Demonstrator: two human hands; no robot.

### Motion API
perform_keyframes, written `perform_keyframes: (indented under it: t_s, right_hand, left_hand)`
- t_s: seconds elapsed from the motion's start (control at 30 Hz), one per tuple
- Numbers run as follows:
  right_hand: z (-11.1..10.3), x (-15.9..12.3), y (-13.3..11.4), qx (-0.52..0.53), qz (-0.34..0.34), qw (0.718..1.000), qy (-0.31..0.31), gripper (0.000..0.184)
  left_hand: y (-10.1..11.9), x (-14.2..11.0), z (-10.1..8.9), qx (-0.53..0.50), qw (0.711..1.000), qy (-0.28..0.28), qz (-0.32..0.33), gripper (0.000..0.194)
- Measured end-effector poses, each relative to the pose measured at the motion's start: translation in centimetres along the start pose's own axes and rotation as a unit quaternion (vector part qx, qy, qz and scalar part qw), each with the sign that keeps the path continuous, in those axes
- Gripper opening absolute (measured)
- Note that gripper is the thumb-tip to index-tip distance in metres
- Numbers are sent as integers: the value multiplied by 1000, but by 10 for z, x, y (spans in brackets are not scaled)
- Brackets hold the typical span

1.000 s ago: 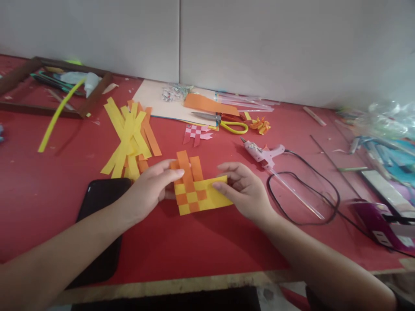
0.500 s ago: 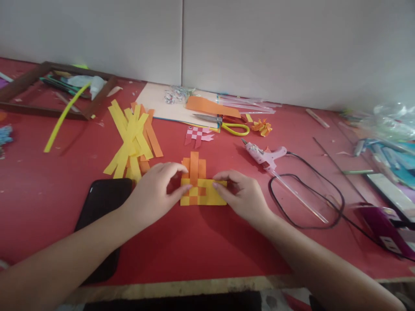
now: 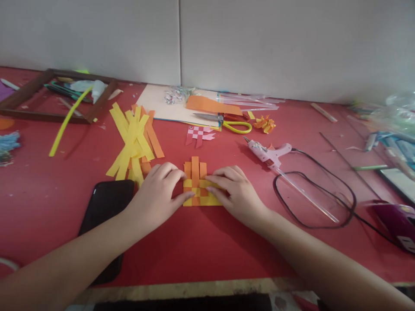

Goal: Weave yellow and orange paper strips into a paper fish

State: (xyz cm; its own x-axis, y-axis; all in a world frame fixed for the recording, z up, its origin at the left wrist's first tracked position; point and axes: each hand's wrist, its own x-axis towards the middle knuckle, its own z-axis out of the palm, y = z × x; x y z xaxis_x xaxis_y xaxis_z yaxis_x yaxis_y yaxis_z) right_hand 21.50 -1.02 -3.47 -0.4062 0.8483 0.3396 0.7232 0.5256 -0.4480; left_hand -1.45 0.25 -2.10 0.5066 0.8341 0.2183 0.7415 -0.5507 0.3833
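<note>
Woven paper strips (image 3: 195,172): on the table (image 3: 194,250), between the hands, near the front edge
Left hand (image 3: 158,185): thumb and forefinger parted, touching the left side
Right hand (image 3: 241,194): fingers bent over the yellow ends (image 3: 210,201); cannot tell if pinching
Handling: likely light, bendy, easily creased; best held flat by its edges

Even, muted indoor light, faint shadows beneath the forearms, overall softness, and stretched, blurrier side edges.
</note>
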Motion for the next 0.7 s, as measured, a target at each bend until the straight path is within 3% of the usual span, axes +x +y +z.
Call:
perform_keyframes:
  t_s: [0.37, 0.57, 0.7]
  right_hand:
    - [-1, 0, -1, 36, 22, 999, -9, 17]
    - [-2, 7, -5, 62, 39, 997, 1, 4]
    - [-5, 8, -9, 62, 78, 995, 3, 16]
  left_hand:
    - [3, -2, 0, 10, 1000, 7, 13, 33]
    - [8, -4, -1, 28, 998, -3, 54, 11]
    - [9, -5, 0, 57, 996, 37, 59, 15]
